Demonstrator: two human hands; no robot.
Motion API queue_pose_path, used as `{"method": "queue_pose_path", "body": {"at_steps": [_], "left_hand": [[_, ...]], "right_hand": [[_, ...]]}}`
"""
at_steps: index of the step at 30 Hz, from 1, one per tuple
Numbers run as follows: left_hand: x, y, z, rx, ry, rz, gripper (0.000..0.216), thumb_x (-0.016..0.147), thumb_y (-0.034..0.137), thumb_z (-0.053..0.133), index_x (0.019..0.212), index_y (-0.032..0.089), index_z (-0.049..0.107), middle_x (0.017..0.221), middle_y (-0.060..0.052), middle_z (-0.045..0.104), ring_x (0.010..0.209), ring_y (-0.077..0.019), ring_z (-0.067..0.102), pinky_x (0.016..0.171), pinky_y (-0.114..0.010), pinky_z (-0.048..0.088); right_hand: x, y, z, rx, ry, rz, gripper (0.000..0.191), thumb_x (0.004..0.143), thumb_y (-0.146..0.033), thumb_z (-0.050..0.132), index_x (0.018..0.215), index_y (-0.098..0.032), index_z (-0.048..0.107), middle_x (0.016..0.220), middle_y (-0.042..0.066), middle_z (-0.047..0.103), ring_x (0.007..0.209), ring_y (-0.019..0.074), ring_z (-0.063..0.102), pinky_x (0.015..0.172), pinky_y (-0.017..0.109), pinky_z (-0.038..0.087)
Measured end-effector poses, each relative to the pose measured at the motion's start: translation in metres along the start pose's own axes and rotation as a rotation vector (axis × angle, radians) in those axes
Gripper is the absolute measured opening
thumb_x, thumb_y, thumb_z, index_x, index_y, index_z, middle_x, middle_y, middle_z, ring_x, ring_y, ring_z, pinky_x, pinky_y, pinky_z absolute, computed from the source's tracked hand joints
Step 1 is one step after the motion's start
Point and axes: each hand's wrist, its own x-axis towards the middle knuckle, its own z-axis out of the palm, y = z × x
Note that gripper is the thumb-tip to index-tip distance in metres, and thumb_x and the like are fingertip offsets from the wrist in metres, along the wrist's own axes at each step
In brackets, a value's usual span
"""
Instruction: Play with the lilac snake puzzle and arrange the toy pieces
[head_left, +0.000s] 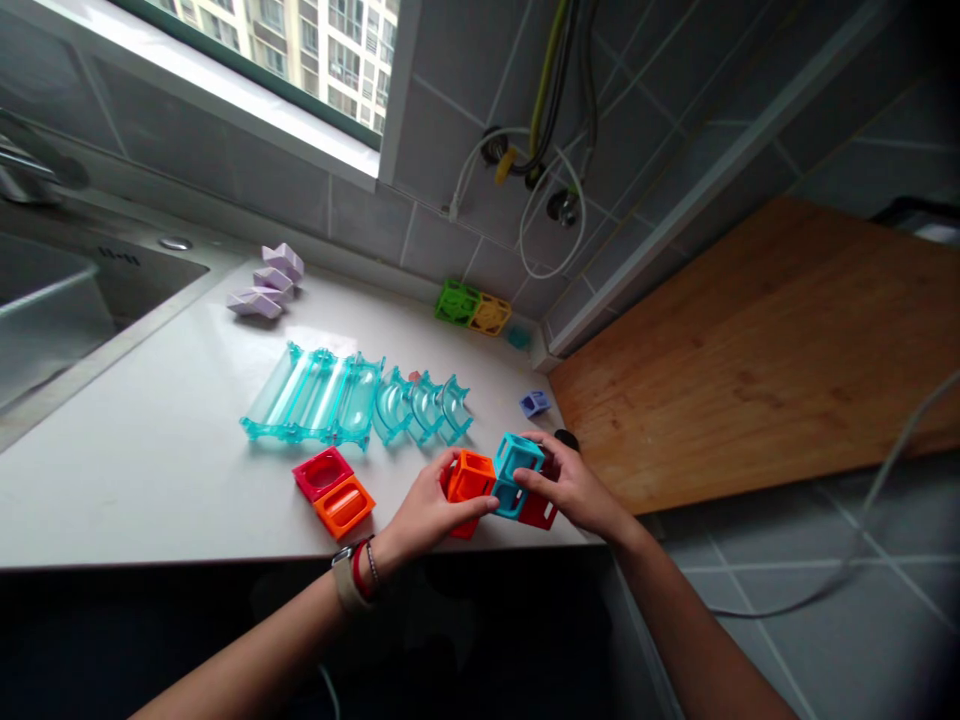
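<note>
Near the counter's front edge, my left hand [431, 508] is closed around an orange cube block [472, 474], its thumb reaching toward the blue blocks. My right hand [566, 485] grips a light-blue cube block [519, 455] by its right side. Below that sits a second blue block [510, 498], with a dark red block [538, 510] beside it, partly covered by my fingers. The orange and blue blocks touch; whether they are joined I cannot tell. To the left lie a red block [322, 470] and an orange block [345, 505], side by side.
Clear teal track pieces [319, 395] and curved teal pieces [424, 405] lie mid-counter. Lilac pieces [270, 280] stand near the sink [67, 310]. Green [456, 302] and yellow blocks [491, 314] rest by the wall. A small purple block [535, 403] sits near the wooden board [765, 360].
</note>
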Motion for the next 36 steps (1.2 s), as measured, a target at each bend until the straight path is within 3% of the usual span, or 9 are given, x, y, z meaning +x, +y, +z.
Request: {"method": "queue_pose_path", "body": {"at_steps": [4,7,12,15,19,23,28,36], "left_hand": [[0.000,-0.001,-0.002,-0.005,0.004,-0.025,0.053,0.074,0.044,0.086,0.111,0.018,0.058,0.093,-0.002,0.070,0.080,-0.0187,0.066,0.072,-0.029,0.052],[0.001,-0.002,-0.004,-0.035,-0.001,-0.028,0.052,0.074,0.043,0.087,0.110,0.018,0.058,0.092,-0.002,0.069,0.079,-0.0179,0.065,0.072,-0.028,0.051],[0.002,-0.003,-0.006,-0.078,0.042,0.007,0.050,0.077,0.042,0.085,0.112,0.019,0.058,0.096,-0.003,0.069,0.082,-0.0184,0.067,0.074,-0.028,0.052],[0.002,-0.004,-0.007,-0.088,0.102,0.038,0.050,0.079,0.042,0.084,0.114,0.019,0.058,0.100,-0.005,0.070,0.086,-0.0203,0.069,0.076,-0.030,0.054],[0.001,-0.005,-0.008,-0.075,0.085,0.041,0.051,0.077,0.041,0.086,0.115,0.018,0.059,0.100,-0.005,0.072,0.088,-0.0214,0.070,0.077,-0.031,0.056],[0.000,-0.003,-0.007,-0.118,0.080,0.034,0.053,0.077,0.038,0.086,0.118,0.019,0.057,0.111,-0.008,0.074,0.095,-0.0222,0.072,0.084,-0.035,0.059],[0.000,-0.003,-0.008,-0.177,0.084,0.035,0.055,0.078,0.039,0.085,0.122,0.017,0.060,0.120,-0.012,0.074,0.108,-0.0272,0.073,0.094,-0.041,0.059],[0.002,-0.005,-0.009,-0.249,0.093,-0.028,0.051,0.078,0.043,0.085,0.116,0.014,0.069,0.118,-0.013,0.076,0.101,-0.0266,0.075,0.088,-0.036,0.061]], "right_hand": [[0.004,-0.001,0.008,0.053,0.056,0.005,0.047,0.074,-0.038,0.088,0.116,-0.024,0.071,0.094,0.002,0.077,0.081,0.0201,0.072,0.073,0.029,0.058],[0.004,-0.003,0.009,0.045,0.056,-0.010,0.049,0.074,-0.036,0.088,0.120,-0.024,0.072,0.098,0.003,0.077,0.086,0.0212,0.073,0.077,0.030,0.060],[-0.002,0.000,0.002,0.067,0.014,0.013,0.089,0.064,-0.024,0.094,0.144,-0.029,0.057,0.120,0.006,0.073,0.108,0.0259,0.072,0.093,0.040,0.061],[-0.004,0.008,-0.004,0.026,0.049,0.039,0.073,0.062,-0.025,0.094,0.130,-0.025,0.068,0.118,0.007,0.074,0.108,0.0262,0.072,0.091,0.041,0.061],[-0.006,0.011,-0.008,-0.065,0.020,0.048,0.050,0.070,-0.030,0.091,0.116,-0.023,0.074,0.107,0.006,0.077,0.101,0.0249,0.073,0.084,0.037,0.062],[-0.010,0.001,-0.006,-0.130,0.022,0.020,0.049,0.072,-0.030,0.089,0.118,-0.023,0.074,0.113,0.007,0.076,0.102,0.0249,0.072,0.084,0.035,0.060],[-0.009,-0.008,0.000,-0.068,0.063,0.012,0.051,0.072,-0.032,0.089,0.120,-0.023,0.073,0.103,0.006,0.078,0.095,0.0247,0.073,0.077,0.034,0.061],[-0.001,-0.014,-0.002,-0.138,0.106,-0.014,0.044,0.071,-0.033,0.089,0.112,-0.021,0.078,0.104,0.007,0.078,0.096,0.0250,0.073,0.078,0.034,0.061]]}}
